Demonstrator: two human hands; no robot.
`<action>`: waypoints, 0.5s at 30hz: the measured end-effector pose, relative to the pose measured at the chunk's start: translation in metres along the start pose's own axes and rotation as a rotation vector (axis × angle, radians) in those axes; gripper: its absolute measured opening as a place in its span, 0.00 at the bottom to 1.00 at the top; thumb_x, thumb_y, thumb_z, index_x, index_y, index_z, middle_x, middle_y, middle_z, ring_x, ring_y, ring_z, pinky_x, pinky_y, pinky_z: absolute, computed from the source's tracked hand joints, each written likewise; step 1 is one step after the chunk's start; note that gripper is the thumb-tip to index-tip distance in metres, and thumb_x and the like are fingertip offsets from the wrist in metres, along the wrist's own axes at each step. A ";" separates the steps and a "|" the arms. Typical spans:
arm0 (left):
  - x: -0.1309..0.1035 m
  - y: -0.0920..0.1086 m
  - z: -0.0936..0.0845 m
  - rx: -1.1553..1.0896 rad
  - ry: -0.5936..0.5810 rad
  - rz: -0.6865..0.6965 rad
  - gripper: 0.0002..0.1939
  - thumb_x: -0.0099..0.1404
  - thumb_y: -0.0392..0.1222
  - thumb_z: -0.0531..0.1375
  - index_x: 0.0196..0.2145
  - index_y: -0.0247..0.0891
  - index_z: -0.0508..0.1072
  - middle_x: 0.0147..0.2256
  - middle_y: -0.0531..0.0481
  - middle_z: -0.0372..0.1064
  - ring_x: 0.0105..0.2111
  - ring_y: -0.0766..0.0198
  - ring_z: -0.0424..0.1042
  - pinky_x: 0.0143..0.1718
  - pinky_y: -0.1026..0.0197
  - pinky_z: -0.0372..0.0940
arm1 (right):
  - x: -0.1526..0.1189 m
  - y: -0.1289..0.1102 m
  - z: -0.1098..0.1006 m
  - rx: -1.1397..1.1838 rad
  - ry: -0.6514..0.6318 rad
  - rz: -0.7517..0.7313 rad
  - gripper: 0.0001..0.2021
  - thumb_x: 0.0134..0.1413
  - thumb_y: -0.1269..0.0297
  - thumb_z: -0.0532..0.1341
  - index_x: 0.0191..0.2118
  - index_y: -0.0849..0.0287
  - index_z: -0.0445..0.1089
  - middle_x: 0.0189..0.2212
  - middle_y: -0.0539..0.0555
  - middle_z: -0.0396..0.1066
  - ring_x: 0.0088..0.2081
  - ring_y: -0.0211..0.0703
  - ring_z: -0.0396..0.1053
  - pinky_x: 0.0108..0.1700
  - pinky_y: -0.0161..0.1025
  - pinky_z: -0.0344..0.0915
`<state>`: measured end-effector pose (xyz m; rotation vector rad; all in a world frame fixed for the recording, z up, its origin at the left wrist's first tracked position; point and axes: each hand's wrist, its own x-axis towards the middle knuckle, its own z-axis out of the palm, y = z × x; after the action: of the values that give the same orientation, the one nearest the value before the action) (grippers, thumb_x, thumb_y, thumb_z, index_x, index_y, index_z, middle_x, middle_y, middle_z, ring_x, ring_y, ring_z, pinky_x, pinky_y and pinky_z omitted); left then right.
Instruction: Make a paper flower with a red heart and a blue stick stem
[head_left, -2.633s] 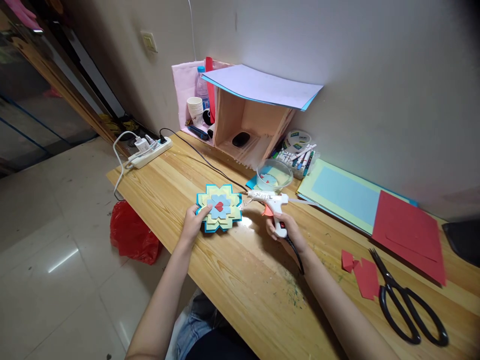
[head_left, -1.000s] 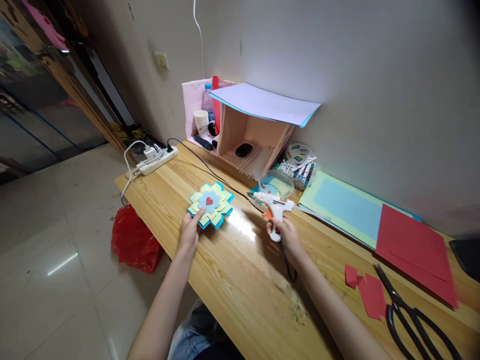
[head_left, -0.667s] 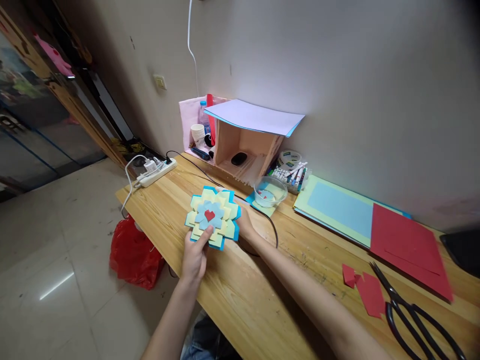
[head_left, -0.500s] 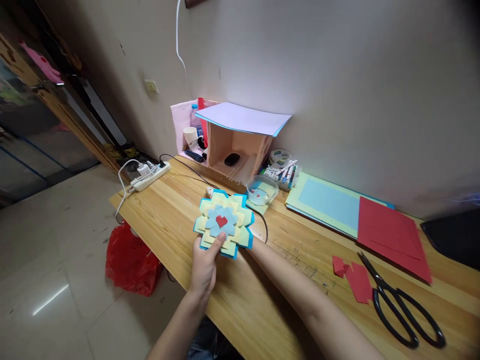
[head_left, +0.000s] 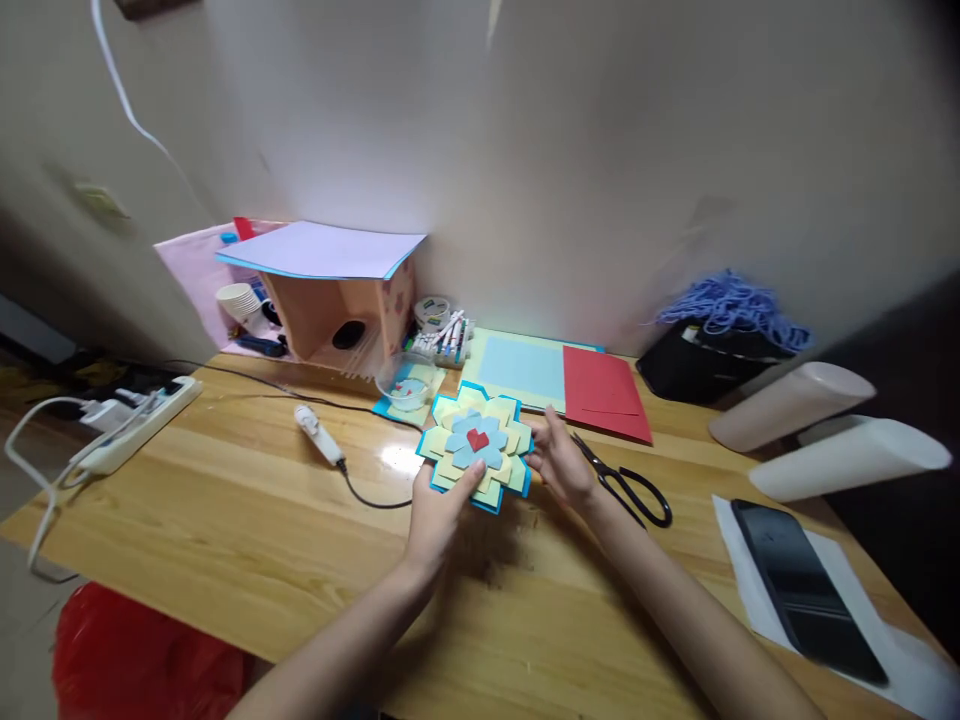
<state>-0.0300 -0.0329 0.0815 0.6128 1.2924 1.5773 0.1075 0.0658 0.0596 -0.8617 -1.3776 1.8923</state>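
A layered paper flower (head_left: 457, 415) with blue, yellow and light blue petals and a red heart at its centre is held up over the table. My left hand (head_left: 442, 510) grips its lower left edge, thumb on the front and fingers hidden behind. At the flower's right edge is my right hand (head_left: 562, 462), thumb raised apart from the other fingers; whether its fingertips touch the paper I cannot tell. Black-handled scissors (head_left: 646, 497) lie on the table just beyond my right hand. A white glue gun (head_left: 319, 436) with a black cord rests to the left.
A cardboard box with a lilac sheet on top (head_left: 322, 250) stands at the back left, near a clear round bowl (head_left: 407, 385) and markers (head_left: 452, 335). Red paper (head_left: 606, 390), white rolls (head_left: 795, 405), a phone (head_left: 806, 585) and a power strip (head_left: 139, 428) lie around the wooden table (head_left: 300, 560).
The view has swung right, bringing the rolls and phone into sight. My right hand, formerly behind the flower, now shows at its right edge. My left hand keeps its grip.
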 end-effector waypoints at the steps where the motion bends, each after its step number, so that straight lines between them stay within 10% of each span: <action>1: 0.004 -0.003 0.010 0.024 -0.021 0.006 0.25 0.49 0.44 0.67 0.45 0.35 0.69 0.44 0.42 0.71 0.44 0.56 0.70 0.47 0.58 0.63 | -0.009 -0.005 -0.012 0.046 0.008 -0.003 0.29 0.53 0.40 0.46 0.41 0.59 0.70 0.37 0.57 0.73 0.41 0.48 0.70 0.38 0.40 0.66; 5: 0.019 -0.013 0.044 0.070 -0.153 -0.034 0.24 0.47 0.44 0.67 0.42 0.34 0.71 0.43 0.41 0.72 0.43 0.56 0.71 0.45 0.59 0.64 | -0.035 -0.013 -0.038 0.039 0.165 -0.092 0.19 0.45 0.55 0.65 0.43 0.59 0.68 0.40 0.56 0.73 0.43 0.47 0.69 0.44 0.40 0.65; 15: 0.068 -0.013 0.080 0.153 -0.512 -0.318 0.21 0.47 0.46 0.67 0.37 0.30 0.74 0.38 0.39 0.73 0.34 0.57 0.73 0.35 0.60 0.66 | -0.050 -0.045 -0.087 -0.109 0.228 -0.120 0.20 0.40 0.62 0.67 0.42 0.58 0.65 0.35 0.52 0.72 0.38 0.43 0.70 0.40 0.39 0.67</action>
<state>0.0149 0.0631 0.0818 0.8011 1.0591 0.9831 0.2122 0.0846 0.0893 -0.9918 -1.3693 1.5881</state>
